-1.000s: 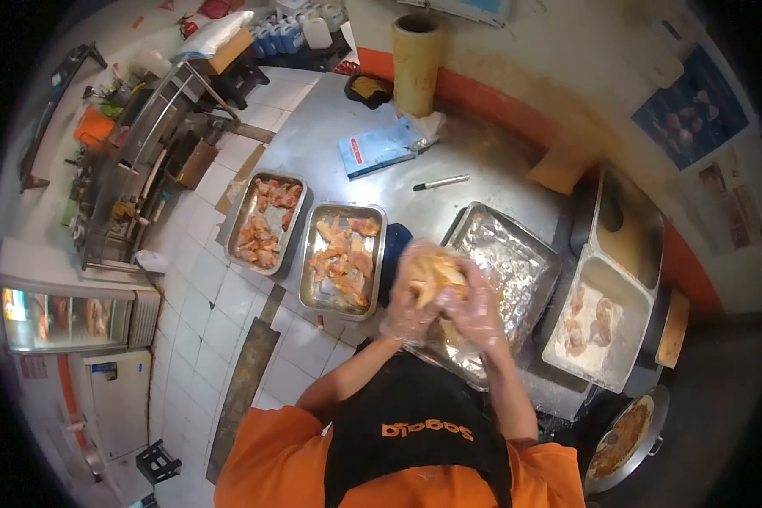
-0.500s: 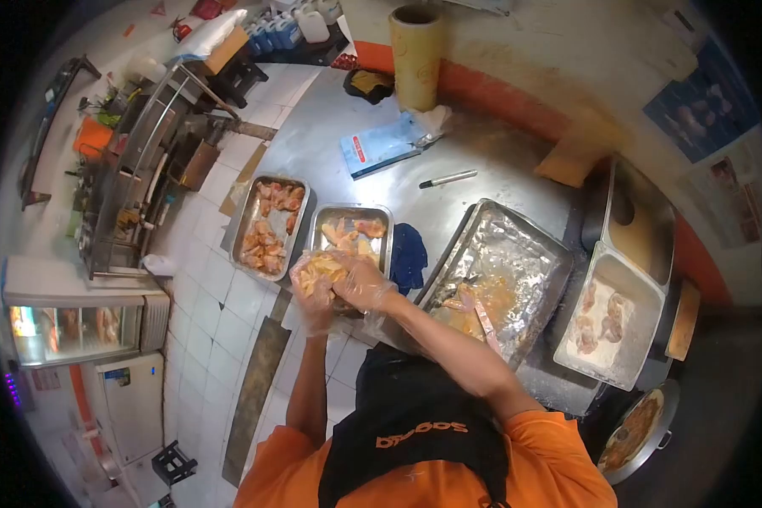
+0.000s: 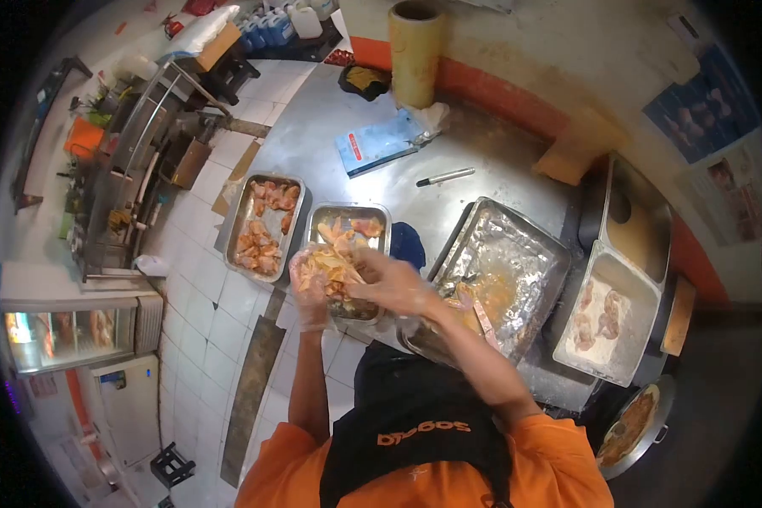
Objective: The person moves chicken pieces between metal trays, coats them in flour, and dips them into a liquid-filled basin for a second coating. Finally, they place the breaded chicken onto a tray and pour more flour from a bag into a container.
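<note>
In a clear plastic glove, my left hand (image 3: 311, 300) is closed around a yellowish, coated piece of raw chicken (image 3: 328, 269). My right hand (image 3: 389, 284), slightly smeared by motion, grips the right side of that piece with bent fingers. Both hands work over the near end of a metal tray (image 3: 387, 222) that holds more chicken pieces (image 3: 365, 227). Left of it stands a second metal tray (image 3: 231, 245), filled with reddish marinated chicken (image 3: 258, 245). The near part of the first tray is partly hidden by my hands.
On the right lies a large wet pan (image 3: 525, 245) with tongs (image 3: 485, 322) in it. Beyond it, a deep metal container (image 3: 643, 339) holds floury chicken; a wok (image 3: 662, 423) stands below. A blue packet (image 3: 376, 151), a marker (image 3: 445, 177) and a dark blue cloth (image 3: 408, 245) lie on the table.
My right hand has shifted right and turned, uncovering more of the chicken piece. My left hand stays around it in nearly the same place.
</note>
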A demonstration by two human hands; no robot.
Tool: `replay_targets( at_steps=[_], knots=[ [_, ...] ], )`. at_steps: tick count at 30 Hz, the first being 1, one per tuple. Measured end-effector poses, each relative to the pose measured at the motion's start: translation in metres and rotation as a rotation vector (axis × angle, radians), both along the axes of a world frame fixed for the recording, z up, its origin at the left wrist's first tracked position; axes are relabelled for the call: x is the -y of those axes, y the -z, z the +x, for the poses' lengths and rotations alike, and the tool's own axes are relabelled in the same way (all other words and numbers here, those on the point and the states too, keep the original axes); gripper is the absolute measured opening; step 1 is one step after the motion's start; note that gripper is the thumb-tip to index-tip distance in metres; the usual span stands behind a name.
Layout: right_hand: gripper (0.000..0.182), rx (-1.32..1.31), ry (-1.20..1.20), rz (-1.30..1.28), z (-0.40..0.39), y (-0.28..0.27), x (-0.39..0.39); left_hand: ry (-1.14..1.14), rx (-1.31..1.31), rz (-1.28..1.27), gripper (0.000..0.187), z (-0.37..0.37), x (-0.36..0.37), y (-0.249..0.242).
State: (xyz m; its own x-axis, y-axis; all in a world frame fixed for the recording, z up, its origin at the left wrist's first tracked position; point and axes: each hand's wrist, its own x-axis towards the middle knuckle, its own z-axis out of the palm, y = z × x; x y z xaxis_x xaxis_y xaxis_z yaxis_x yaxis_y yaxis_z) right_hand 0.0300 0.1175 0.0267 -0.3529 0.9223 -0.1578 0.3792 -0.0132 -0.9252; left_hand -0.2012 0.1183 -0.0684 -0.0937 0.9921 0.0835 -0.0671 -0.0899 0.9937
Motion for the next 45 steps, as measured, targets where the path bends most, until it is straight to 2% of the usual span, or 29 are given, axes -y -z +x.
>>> replay_targets(
  at_steps=[1, 2, 3, 4, 6, 8, 9, 12, 13, 15, 17, 18, 20, 23, 26, 27, 29, 32, 34, 35, 38, 39, 42, 43, 45],
  knots=[
    [0.062, -0.084, 0.035, -0.161, 0.024, -0.019, 0.008, -0.049, -0.161, 0.061, 0.048, 0.004, 0.002, -0.018],
    [0.053, -0.121, 0.17, -0.14, 0.049, -0.021, 0.023, -0.048, -0.166, 0.041, 0.047, 0.003, 0.002, -0.026],
    [0.039, 0.056, 0.242, -0.078, 0.072, -0.004, 0.034, -0.051, -0.174, 0.023, 0.045, 0.001, 0.001, -0.032],
    [0.031, 0.2, 0.313, -0.17, 0.093, -0.006, 0.043, -0.054, -0.184, 0.006, 0.044, -0.003, -0.001, -0.035],
    [0.035, 0.677, 0.125, -0.028, 0.139, 0.057, 0.064, -0.048, -0.317, 0.033, 0.043, -0.015, -0.013, -0.024],
    [0.036, 0.655, 0.26, -0.065, 0.135, 0.065, 0.08, 0.025, -0.433, -0.01, 0.047, -0.015, -0.028, -0.031],
    [0.038, 0.646, 0.328, -0.082, 0.135, 0.068, 0.086, 0.025, -0.549, -0.086, 0.059, -0.003, -0.033, -0.054],
    [0.037, 0.746, 0.373, -0.056, 0.124, 0.089, 0.096, 0.148, -0.821, -0.243, 0.068, 0.021, -0.036, -0.108],
    [0.036, 0.759, 0.344, -0.023, 0.121, 0.086, 0.095, 0.189, -0.834, -0.208, 0.077, 0.025, -0.036, -0.12],
    [0.036, 0.781, 0.295, 0.038, 0.116, 0.08, 0.095, 0.199, -0.93, -0.118, 0.079, 0.025, -0.036, -0.107],
    [0.034, 0.985, 0.088, 0.144, 0.121, 0.102, 0.105, 0.182, -1.025, -0.107, 0.079, 0.03, -0.026, -0.112],
    [0.035, 1.087, -0.017, 0.197, 0.123, 0.11, 0.107, 0.123, -0.944, -0.032, 0.081, 0.028, -0.02, -0.098],
    [0.036, 0.94, 0.089, 0.108, 0.116, 0.085, 0.105, 0.009, -0.778, 0.107, 0.085, 0.021, -0.009, -0.056],
    [0.033, 0.792, 0.162, -0.036, 0.107, 0.018, 0.091, 0.048, -0.554, -0.146, 0.081, 0.025, 0.004, -0.047],
    [0.029, 0.561, 0.206, -0.074, 0.087, -0.024, 0.064, 0.029, -0.819, -0.062, 0.079, 0.023, 0.009, -0.032],
    [0.028, 0.465, 0.227, -0.063, 0.077, -0.031, 0.05, 0.028, -0.743, -0.073, 0.078, 0.023, 0.008, -0.031],
    [0.025, 0.475, 0.158, 0.128, 0.053, -0.017, 0.02, 0.029, -0.588, -0.091, 0.076, 0.024, 0.01, -0.029],
    [0.026, 0.334, 0.054, 0.263, 0.015, 0.026, -0.026, -0.178, -0.371, 0.025, 0.072, 0.012, 0.012, 0.032],
    [0.035, 0.313, 0.003, 0.29, -0.009, 0.034, -0.046, -0.286, -0.289, -0.023, 0.07, 0.006, 0.018, 0.02],
    [0.048, 0.3, -0.034, 0.217, -0.011, 0.037, -0.049, -0.34, -0.247, -0.048, 0.069, 0.002, 0.019, 0.015],
    [0.059, 0.066, -0.031, 0.139, -0.022, 0.005, -0.047, -0.322, -0.091, -0.077, 0.072, -0.007, 0.023, -0.006],
    [0.069, -0.071, -0.131, 0.107, -0.022, 0.006, -0.046, -0.286, -0.041, -0.075, 0.072, -0.008, 0.025, -0.014],
    [0.074, -0.119, -0.312, 0.247, -0.031, 0.015, -0.046, -0.175, 0.032, -0.058, 0.073, -0.007, 0.024, -0.024],
    [0.079, -0.003, -0.374, 0.293, -0.029, 0.009, -0.049, -0.144, 0.012, -0.042, 0.073, -0.006, 0.022, -0.022],
    [0.083, -0.002, -0.385, 0.301, -0.024, 0.017, -0.055, -0.078, 0.054, -0.021, 0.073, -0.005, 0.015, -0.019]
  ],
)
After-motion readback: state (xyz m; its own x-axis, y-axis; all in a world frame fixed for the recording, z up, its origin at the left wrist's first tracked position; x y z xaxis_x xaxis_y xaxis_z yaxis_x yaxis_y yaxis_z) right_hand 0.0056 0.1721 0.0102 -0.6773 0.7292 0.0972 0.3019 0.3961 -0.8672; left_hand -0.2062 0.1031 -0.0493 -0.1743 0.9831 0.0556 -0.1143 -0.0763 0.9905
